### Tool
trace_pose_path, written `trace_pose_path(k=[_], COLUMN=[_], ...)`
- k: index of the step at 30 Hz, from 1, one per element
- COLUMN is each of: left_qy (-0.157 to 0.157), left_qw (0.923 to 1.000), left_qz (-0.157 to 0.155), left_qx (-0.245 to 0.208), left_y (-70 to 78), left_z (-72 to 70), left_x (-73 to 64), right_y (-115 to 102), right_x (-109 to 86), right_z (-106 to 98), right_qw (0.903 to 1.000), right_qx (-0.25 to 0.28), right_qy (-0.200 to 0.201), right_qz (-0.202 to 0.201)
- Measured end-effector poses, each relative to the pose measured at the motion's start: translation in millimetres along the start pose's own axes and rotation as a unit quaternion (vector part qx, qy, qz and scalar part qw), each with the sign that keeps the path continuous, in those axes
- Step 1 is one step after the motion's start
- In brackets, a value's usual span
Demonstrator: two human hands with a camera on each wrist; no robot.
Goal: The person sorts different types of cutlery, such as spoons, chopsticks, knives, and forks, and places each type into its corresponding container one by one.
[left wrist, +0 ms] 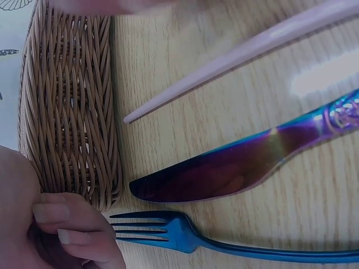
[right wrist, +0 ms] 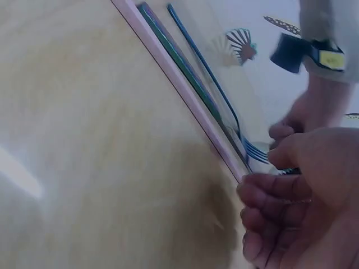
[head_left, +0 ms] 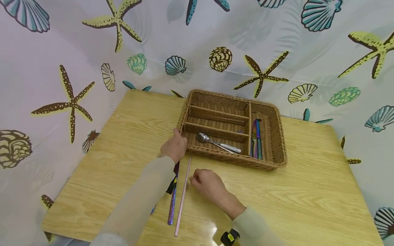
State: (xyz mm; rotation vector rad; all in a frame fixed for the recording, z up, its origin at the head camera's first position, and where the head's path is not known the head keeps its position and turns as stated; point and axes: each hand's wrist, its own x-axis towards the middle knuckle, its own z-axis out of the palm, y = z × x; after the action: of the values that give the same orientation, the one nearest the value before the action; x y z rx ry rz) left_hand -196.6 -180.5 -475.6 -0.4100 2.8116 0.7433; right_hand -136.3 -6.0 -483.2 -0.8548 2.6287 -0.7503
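My left hand (head_left: 173, 147) grips the front left corner of a brown wicker cutlery basket (head_left: 231, 160), its fingers curled against the weave. In the left wrist view a blue fork (left wrist: 179, 232) lies with its tines close to those fingers. Beside it lies a purple iridescent knife (left wrist: 207, 174), blade toward the basket. A pink chopstick (head_left: 183, 196) lies to the right of the knife, its thin tip near the basket's front wall. My right hand (head_left: 209, 184) hovers just right of the chopstick, its fingers loosely curled and holding nothing.
Inside the basket, the front compartment holds a metal spoon (head_left: 203, 137) and other cutlery with a white patterned handle (head_left: 230, 147). Several iridescent knives (head_left: 258, 140) lie in the right compartment. A patterned seashell curtain (head_left: 200, 37) hangs behind the wooden table (head_left: 323, 191).
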Motion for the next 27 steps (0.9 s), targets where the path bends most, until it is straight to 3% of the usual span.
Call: trace_pose_path(k=[4, 9, 15, 17, 27], left_qy=[0.002, -0.004, -0.008, -0.005, -0.007], left_qw=[1.0000, 0.9999, 0.9999, 0.9999, 1.0000], left_qz=[0.003, 0.008, 0.005, 0.005, 0.002], left_qx=[-0.002, 0.007, 0.009, 0.008, -0.002], left_y=[0.0, -0.3, -1.5, -1.9, -1.0], left_z=[0.8, 0.8, 1.1, 1.2, 1.3], left_x=[-0.7, -0.4, 0.6, 0.9, 0.6], right_y=[-10, -20, -29, -32, -11], right_x=[-2.8, -5.2, -4.7, -5.0, -23.1], right_z=[18, 33, 37, 35, 2], right_qw=[0.9989, 0.9942, 0.9731, 0.9687, 0.9879], right_qx=[-0.016, -0.093, -0.211, -0.227, -0.123], right_qy=[-0.031, -0.030, -0.039, -0.047, -0.038], right_qz=[0.032, 0.046, 0.084, 0.090, 0.086])
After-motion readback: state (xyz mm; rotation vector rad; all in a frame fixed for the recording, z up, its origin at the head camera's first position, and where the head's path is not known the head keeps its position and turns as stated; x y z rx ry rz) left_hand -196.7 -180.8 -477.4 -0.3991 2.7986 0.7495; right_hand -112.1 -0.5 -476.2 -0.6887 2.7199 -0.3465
